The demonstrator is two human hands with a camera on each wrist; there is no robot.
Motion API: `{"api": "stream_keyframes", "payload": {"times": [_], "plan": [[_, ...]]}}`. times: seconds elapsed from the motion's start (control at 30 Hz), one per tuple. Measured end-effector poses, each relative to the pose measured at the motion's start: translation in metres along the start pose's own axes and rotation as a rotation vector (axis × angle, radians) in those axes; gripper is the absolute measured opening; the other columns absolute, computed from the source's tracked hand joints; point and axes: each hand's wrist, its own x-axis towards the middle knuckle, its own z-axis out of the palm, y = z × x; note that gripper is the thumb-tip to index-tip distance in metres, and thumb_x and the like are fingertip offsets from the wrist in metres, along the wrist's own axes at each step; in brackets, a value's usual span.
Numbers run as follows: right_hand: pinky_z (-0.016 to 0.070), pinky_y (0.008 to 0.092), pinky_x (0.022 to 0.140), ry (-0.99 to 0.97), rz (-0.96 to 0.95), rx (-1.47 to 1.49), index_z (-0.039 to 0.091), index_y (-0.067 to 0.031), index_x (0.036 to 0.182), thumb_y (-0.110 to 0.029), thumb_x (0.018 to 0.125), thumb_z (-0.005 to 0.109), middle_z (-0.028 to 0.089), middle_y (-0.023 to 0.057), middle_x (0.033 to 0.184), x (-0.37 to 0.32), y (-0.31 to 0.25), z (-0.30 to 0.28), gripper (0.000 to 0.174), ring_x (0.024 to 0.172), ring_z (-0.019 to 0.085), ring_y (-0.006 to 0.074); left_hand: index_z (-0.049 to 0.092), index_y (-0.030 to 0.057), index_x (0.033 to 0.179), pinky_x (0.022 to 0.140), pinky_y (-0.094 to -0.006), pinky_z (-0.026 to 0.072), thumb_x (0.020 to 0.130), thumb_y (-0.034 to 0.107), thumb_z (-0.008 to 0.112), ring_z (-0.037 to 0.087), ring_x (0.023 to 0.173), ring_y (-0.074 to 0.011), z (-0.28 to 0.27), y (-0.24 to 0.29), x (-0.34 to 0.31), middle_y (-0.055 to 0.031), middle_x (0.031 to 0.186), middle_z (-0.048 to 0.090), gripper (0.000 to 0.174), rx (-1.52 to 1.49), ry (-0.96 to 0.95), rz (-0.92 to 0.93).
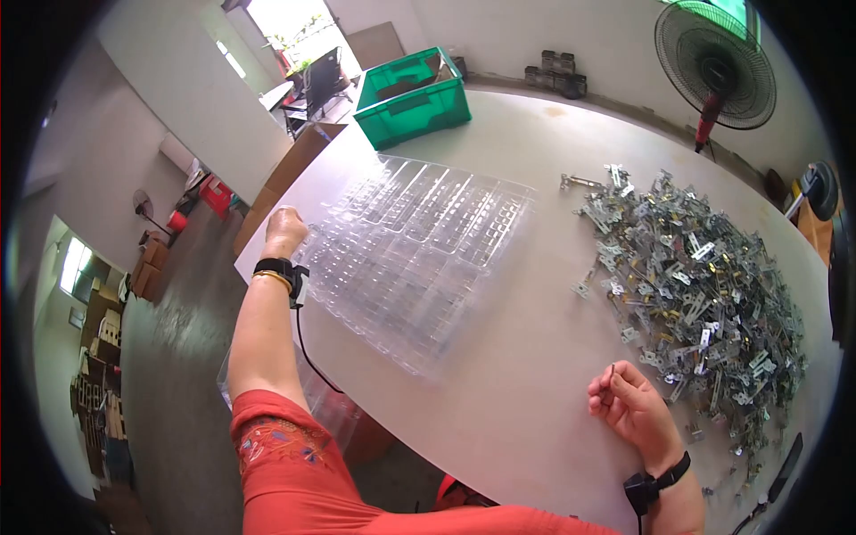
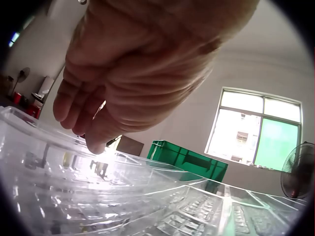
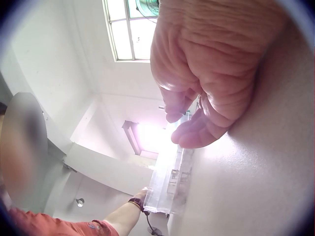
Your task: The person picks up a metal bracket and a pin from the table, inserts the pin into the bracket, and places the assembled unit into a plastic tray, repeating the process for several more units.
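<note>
My left hand (image 1: 286, 234) is at the left edge of a clear plastic compartment tray (image 1: 419, 267). In the left wrist view its bent fingers (image 2: 96, 132) point down at the tray's rim; I cannot tell whether they hold anything. Small metal parts (image 2: 100, 168) show through the plastic below them. Close over the table at the front right, my right hand (image 1: 635, 412) pinches a small thin metal piece (image 1: 613, 369) between thumb and fingers. Beside it spreads a big heap of small metal brackets (image 1: 695, 285), some with yellowish bits.
A green plastic crate (image 1: 415, 111) stands on the white table (image 1: 499, 383) behind the tray. A fan (image 1: 716, 67) stands beyond the far right edge. A dark flat tool (image 1: 785, 468) lies near the right edge. Cables hang from both wrists.
</note>
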Motion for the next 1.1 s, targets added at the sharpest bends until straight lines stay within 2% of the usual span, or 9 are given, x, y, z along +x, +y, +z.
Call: {"api": "stream_keyframes", "payload": {"times": [0.1,0.17,0.3,0.4,0.43,0.77,0.93,1.07,1.1], "plan": [[0.0536,0.0331,0.087,0.005,0.002,-0.027,0.06,-0.0074,0.108,-0.02,0.105,0.055,0.067,0.0093,0.105,-0.002,-0.002,0.001,0.014,0.096,0.066,0.018,0.078,0.0042,0.085,0.085,-0.0412,0.0566,0.071,0.008,0.064,0.072,0.092,-0.0364,-0.016,0.025,-0.007,-0.0233,0.092,0.072,0.02,-0.002,-0.016,0.094],[0.0534,0.033,0.089,0.018,0.0,-0.033,0.06,-0.0074,0.108,-0.02,0.105,0.055,0.067,0.0088,0.105,-0.002,-0.003,-0.001,0.014,0.097,0.066,0.0177,0.077,0.0068,0.082,0.081,-0.0403,0.0567,0.072,0.015,0.07,0.073,0.087,-0.0339,-0.029,0.049,-0.016,-0.0192,0.088,0.073,0.014,-0.1,0.045,0.197],[0.0536,0.0336,0.091,-0.051,0.018,-0.03,0.06,-0.0072,0.109,-0.02,0.105,0.055,0.067,0.0081,0.107,0.0,0.001,-0.009,0.014,0.099,0.066,0.0174,0.073,-0.0033,0.083,0.067,-0.0384,0.0541,0.076,0.019,0.074,0.071,0.073,-0.0285,-0.079,0.131,-0.081,-0.0182,0.078,0.072,0.024,-0.216,0.071,0.442],[0.0532,0.0347,0.094,-0.119,0.037,-0.05,0.06,-0.0068,0.11,-0.019,0.105,0.054,0.066,0.0083,0.108,0.006,0.007,-0.017,0.015,0.101,0.066,0.0181,0.072,-0.0012,0.088,0.07,-0.0383,0.0535,0.082,0.021,0.073,0.071,0.076,-0.0298,-0.114,0.182,-0.151,-0.0207,0.081,0.07,0.023,-0.261,0.034,0.572],[0.0527,0.0355,0.096,-0.124,0.038,-0.071,0.059,-0.0067,0.111,-0.019,0.106,0.052,0.066,0.0087,0.109,0.007,0.008,-0.02,0.015,0.102,0.066,0.0186,0.073,0.0008,0.088,0.072,-0.0428,0.053,0.083,0.029,0.07,0.069,0.076,-0.036,-0.117,0.19,-0.166,-0.021,0.08,0.069,0.029,-0.316,-0.021,0.573],[0.0518,0.0291,0.097,-0.241,0.107,-0.227,0.062,-0.0045,0.106,-0.023,0.103,0.059,0.065,0.0038,0.106,0.004,0.01,-0.026,0.019,0.104,0.064,0.0132,0.072,0.0,0.095,0.076,-0.0434,0.0519,0.087,0.027,0.069,0.067,0.083,-0.0357,-0.129,0.258,-0.271,-0.0195,0.09,0.068,0.028,-0.378,-0.181,0.702],[0.0504,0.0281,0.099,-0.361,0.172,-0.339,0.063,-0.0028,0.111,-0.022,0.103,0.06,0.067,0.0046,0.112,-0.011,0.008,-0.038,0.022,0.108,0.063,0.0132,0.07,-0.0004,0.1,0.072,-0.032,0.0522,0.09,0.017,0.069,0.066,0.075,-0.0189,-0.139,0.344,-0.307,-0.0111,0.086,0.069,0.02,-0.62,-0.319,0.935],[0.0497,0.0267,0.099,-0.384,0.18,-0.391,0.063,-0.0029,0.115,-0.024,0.102,0.061,0.067,0.0044,0.113,-0.02,0.008,-0.047,0.025,0.109,0.063,0.0118,0.071,0.0,0.099,0.07,-0.0344,0.0518,0.09,0.016,0.068,0.066,0.073,-0.0216,-0.125,0.406,-0.303,-0.0122,0.084,0.07,0.019,-0.923,-0.335,0.994],[0.0494,0.0266,0.099,-0.394,0.179,-0.387,0.063,-0.0027,0.116,-0.024,0.102,0.062,0.067,0.0046,0.113,-0.022,0.008,-0.048,0.026,0.11,0.062,0.0114,0.07,-0.0015,0.102,0.072,-0.0299,0.0519,0.093,0.013,0.066,0.065,0.077,-0.0152,-0.127,0.419,-0.299,-0.008,0.088,0.071,0.018,-1.055,-0.39,0.967]]}}
